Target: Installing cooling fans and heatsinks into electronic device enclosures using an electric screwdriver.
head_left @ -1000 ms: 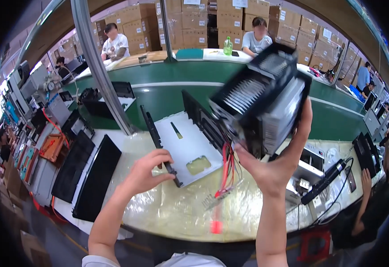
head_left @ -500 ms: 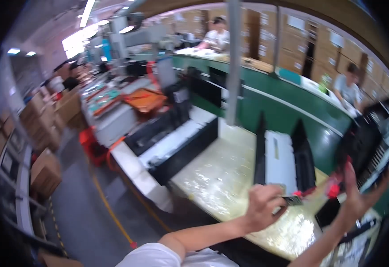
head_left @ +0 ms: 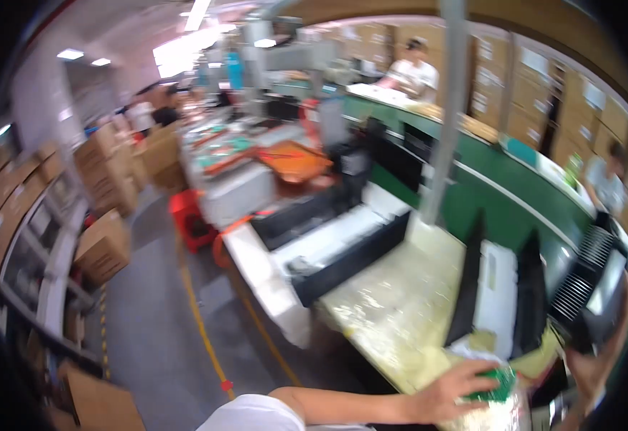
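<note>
My left hand is at the near edge of the bench, fingers curled over a bright green piece; blur hides its exact kind. Shiny clear plastic lies below those fingers. At the right rim, my right hand has its fingers stretched upward and its thumb apart. It is beside a black unit with a ribbed face; whether it bears any weight I cannot make out. Between the hands and the post stands a white panel flanked by two dark upright sides.
A second black-and-white housing sits left on the bench, whose plastic-covered top shines. A grey post rises behind it. Beyond the green partition are two people. Cartons and a red stool stand on the floor at left.
The view has swung left, so the scene sits farther right. My left hand has moved lower, and a green piece shows under its fingers. The ribbed black unit has come down and is tilted differently.
</note>
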Demonstrator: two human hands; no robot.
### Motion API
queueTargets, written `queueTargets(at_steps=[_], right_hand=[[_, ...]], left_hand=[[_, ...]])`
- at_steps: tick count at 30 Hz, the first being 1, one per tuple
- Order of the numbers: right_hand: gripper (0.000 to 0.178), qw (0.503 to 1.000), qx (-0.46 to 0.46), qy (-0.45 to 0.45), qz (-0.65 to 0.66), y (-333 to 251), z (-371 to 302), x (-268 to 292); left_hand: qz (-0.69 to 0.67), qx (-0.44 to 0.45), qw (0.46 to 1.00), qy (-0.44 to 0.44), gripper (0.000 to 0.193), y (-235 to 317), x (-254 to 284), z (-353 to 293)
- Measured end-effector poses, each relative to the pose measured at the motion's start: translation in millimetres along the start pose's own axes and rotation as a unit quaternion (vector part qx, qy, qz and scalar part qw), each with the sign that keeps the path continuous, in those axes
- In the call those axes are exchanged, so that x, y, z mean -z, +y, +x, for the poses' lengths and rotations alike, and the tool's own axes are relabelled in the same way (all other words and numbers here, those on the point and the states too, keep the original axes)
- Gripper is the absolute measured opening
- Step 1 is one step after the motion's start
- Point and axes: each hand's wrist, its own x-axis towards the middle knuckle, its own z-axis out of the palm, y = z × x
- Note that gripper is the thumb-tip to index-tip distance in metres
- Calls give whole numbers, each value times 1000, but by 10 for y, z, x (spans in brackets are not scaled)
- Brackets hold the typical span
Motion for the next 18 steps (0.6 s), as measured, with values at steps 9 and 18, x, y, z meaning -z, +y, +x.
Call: queueTargets(at_steps=[9,18], right_hand=[[89,945,138,-254,-152,-314,391,-1239],[96,920,128,-363,-79,-337,357,-1945]], left_hand=[[184,151,971,-24,33,-444,379,-90],[280,132,951,-16,49,-1157,355,-614]])
